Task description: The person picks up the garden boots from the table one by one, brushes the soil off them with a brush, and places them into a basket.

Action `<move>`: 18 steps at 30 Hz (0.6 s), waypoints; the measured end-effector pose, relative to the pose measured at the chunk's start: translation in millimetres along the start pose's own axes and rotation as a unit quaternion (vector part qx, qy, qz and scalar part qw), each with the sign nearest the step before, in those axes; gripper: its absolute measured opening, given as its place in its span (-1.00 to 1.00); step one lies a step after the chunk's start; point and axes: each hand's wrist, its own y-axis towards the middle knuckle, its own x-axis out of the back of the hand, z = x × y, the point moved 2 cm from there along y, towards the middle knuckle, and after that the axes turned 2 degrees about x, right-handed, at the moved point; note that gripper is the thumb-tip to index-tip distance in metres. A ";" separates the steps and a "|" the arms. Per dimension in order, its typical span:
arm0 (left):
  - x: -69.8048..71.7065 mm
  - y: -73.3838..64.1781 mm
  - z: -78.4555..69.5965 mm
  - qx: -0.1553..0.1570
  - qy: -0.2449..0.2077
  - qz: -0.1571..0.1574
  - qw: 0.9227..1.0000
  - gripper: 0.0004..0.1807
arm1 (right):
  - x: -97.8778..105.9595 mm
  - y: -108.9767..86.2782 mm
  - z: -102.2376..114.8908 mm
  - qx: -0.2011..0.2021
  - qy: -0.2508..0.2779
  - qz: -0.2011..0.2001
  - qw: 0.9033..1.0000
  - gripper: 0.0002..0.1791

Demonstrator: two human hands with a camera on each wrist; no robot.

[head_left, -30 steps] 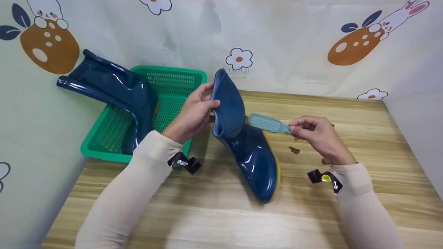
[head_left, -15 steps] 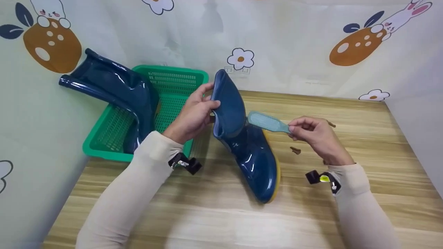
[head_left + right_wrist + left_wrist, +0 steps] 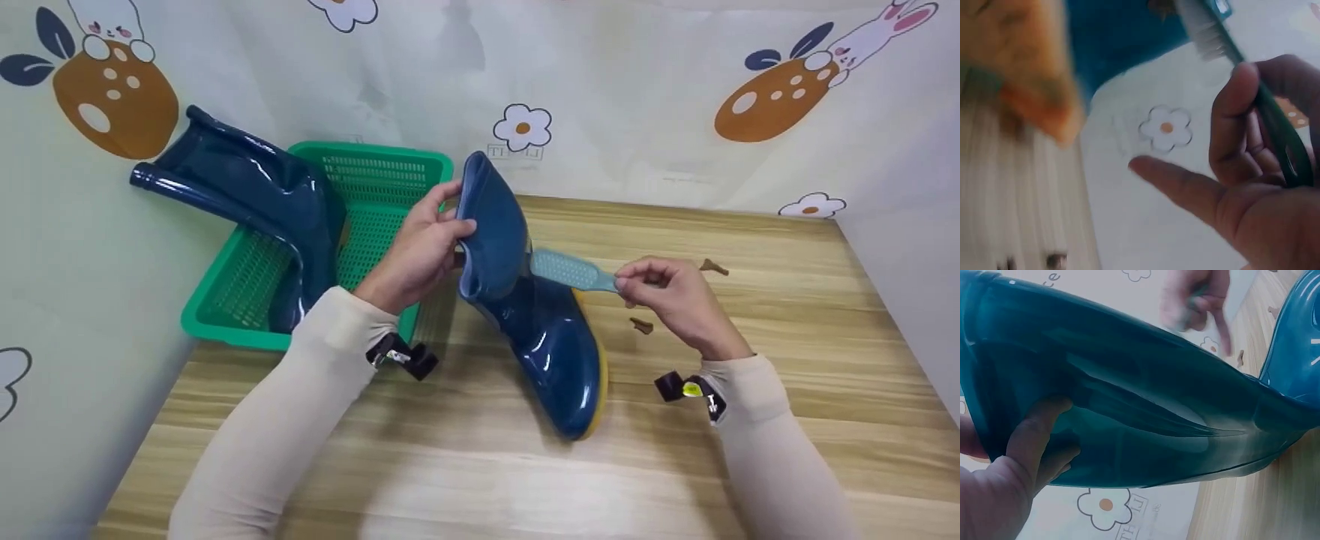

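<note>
A dark blue rubber boot [image 3: 559, 360] with a yellow sole leans over the wooden table. My left hand [image 3: 420, 247] grips its folded shaft near the top opening; in the left wrist view the thumb [image 3: 1036, 430] presses against the shiny rubber. My right hand [image 3: 679, 300] pinches the handle of a green brush [image 3: 570, 270], whose head meets the rear of the shaft. White bristles [image 3: 1210, 45] show in the right wrist view, close to a brown lump [image 3: 1161, 8] on the boot. The boot's yellow-orange sole [image 3: 1027, 62] is blurred there.
A second blue boot [image 3: 255, 176] lies in a green plastic basket [image 3: 232, 336] at the left, its shaft jutting over the rim. Small brown pieces, one [image 3: 641, 325] near the boot and another [image 3: 714, 267] farther back, lie on the table. A patterned sheet [image 3: 622, 97] covers the wall behind.
My right hand and the brush have shifted slightly left, uncovering a brown piece at the back of the table. The left hand and the boot stay nearly still.
</note>
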 end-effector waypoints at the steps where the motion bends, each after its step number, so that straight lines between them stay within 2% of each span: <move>1: 0.1 0.3 0.3 0.000 -0.002 -0.001 1.000 -0.45 | 1.5 -0.7 -3.0 -0.010 -0.021 -0.003 1.000 -0.79; 4: -0.4 0.8 0.5 0.000 -0.008 -0.004 1.000 -0.45 | 7.5 -2.9 -6.5 -0.028 -0.044 -0.020 0.998 -0.79; 6: -1.0 1.0 0.5 -0.004 -0.008 0.000 1.000 -0.45 | 10.0 -3.6 -3.5 -0.030 -0.021 -0.038 0.999 -0.79; 10: -1.3 1.2 0.3 -0.010 -0.005 0.006 1.000 -0.45 | 8.4 -1.5 5.4 -0.005 0.011 -0.058 0.998 -0.80; 14: 0.2 0.2 0.3 -0.010 0.000 -0.001 1.000 -0.45 | 5.7 0.0 6.3 0.005 0.001 -0.058 0.998 -0.78; 18: 0.7 0.1 0.5 -0.009 0.003 -0.004 1.000 -0.45 | 11.6 -2.6 0.8 -0.016 -0.018 -0.067 0.997 -0.78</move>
